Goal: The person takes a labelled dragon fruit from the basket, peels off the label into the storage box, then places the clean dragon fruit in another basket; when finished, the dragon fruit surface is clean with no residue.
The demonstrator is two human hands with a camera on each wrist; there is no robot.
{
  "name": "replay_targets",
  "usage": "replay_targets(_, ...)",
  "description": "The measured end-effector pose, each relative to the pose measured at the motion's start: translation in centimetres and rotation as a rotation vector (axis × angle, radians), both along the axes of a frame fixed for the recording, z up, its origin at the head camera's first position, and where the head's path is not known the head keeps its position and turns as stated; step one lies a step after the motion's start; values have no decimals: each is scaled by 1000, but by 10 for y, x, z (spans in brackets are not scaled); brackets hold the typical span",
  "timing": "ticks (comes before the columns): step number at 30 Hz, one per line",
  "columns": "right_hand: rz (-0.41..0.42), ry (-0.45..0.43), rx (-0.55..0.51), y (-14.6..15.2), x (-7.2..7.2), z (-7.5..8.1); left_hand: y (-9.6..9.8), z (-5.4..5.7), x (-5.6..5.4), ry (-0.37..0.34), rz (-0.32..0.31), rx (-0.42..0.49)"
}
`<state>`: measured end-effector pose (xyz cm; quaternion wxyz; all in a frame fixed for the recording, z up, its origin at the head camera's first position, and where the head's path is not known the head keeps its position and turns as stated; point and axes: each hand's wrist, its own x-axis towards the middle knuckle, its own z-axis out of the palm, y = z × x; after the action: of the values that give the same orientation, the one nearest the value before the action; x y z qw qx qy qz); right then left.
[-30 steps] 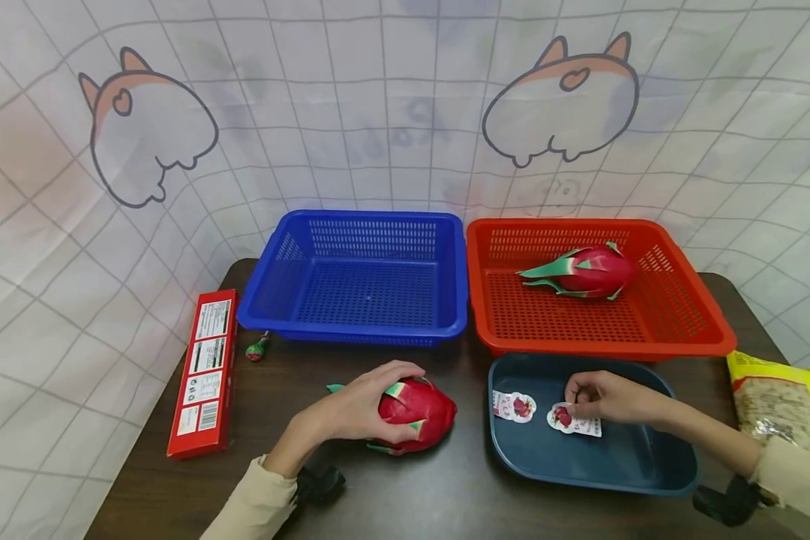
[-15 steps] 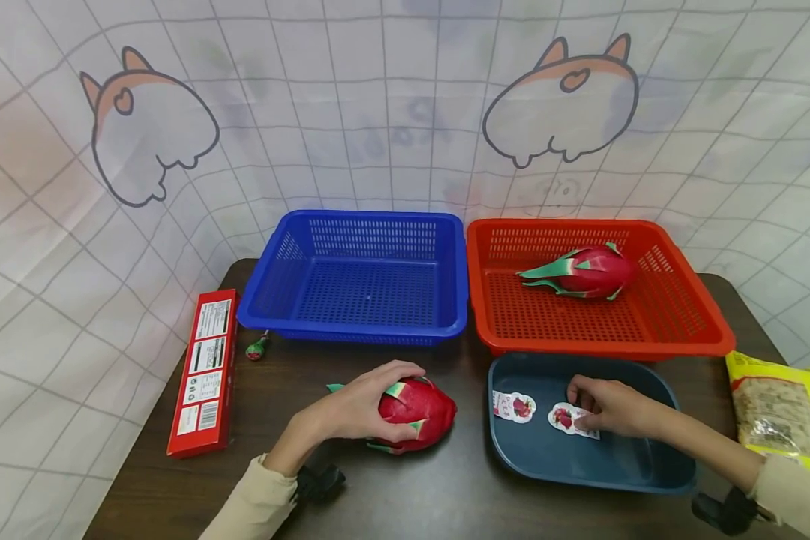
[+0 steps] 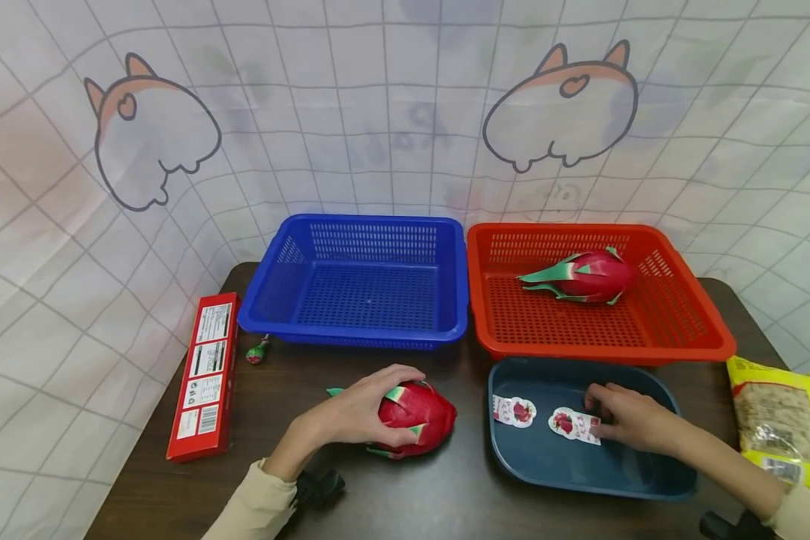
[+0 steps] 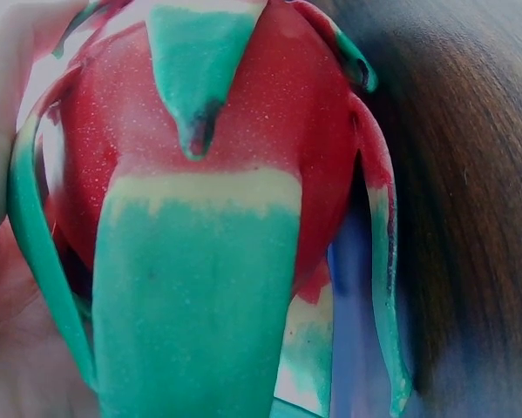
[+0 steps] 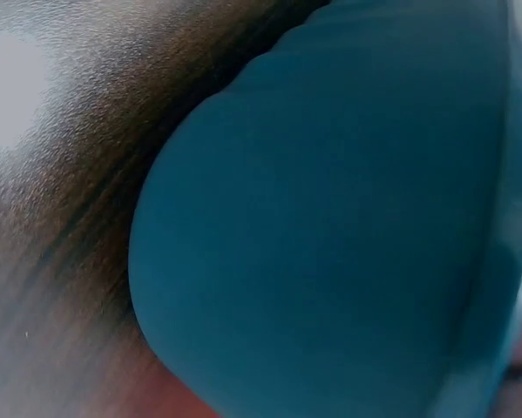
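Note:
In the head view my left hand grips a red dragon fruit with green scales, lying on the table; fingers curve over its far side, thumb along its near side. The left wrist view shows the fruit's green-tipped leaves up close. Inside a dark blue tray, my right hand has its fingers apart, thumb at the right end of a dragon fruit label. A similar label lies at the tray's left side. The right wrist view shows only the tray's outer wall and the table.
Behind stand a blue basket and a red basket, the red one holding another dragon fruit. A red box and a small green-and-red lollipop-like item lie left. A yellow bag lies right of the tray.
My right hand has let go of the label, its fingers spreading and drawing back to the right. The label stays in the tray. The left hand has kept its hold on the dragon fruit.

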<state>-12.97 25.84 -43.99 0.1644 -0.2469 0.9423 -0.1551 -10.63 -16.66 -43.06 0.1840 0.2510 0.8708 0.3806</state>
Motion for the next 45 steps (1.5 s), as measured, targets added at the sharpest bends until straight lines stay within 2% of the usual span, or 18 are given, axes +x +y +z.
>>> replay_targets(4,-22,24,-9,1,0,1,0,1,0,-15,7,-4)
replay_targets(9,-19,0,-37,4,0,4,1,1,-1,-18,7,-7)
replay_targets(14,31,-100,-169,11,3,23,-1,-1,2,-39,10,-14)
replay_targets(16,10,-98,-228,18,8,34,-2,-2,3,-49,10,-17)
replay_targets(18,-47,-36,-299,27,14,43,-2,-3,4,-49,8,-17)
replay_targets(22,-216,214,-429,48,24,53,-1,-4,3,-32,-1,-11)
replay_targets(27,-369,461,-566,70,24,56,-1,-5,3,-17,-17,-10)
replay_targets(30,-438,542,-544,80,19,53,-1,-6,3,1,-29,-6)
replay_targets(34,-498,561,-412,92,10,47,-2,-6,4,31,-26,-9)
replay_targets(37,-505,538,-344,99,3,40,-4,-5,4,30,-14,-18)
replay_targets(45,-466,478,-350,110,-11,22,-2,-3,0,63,-12,-29)
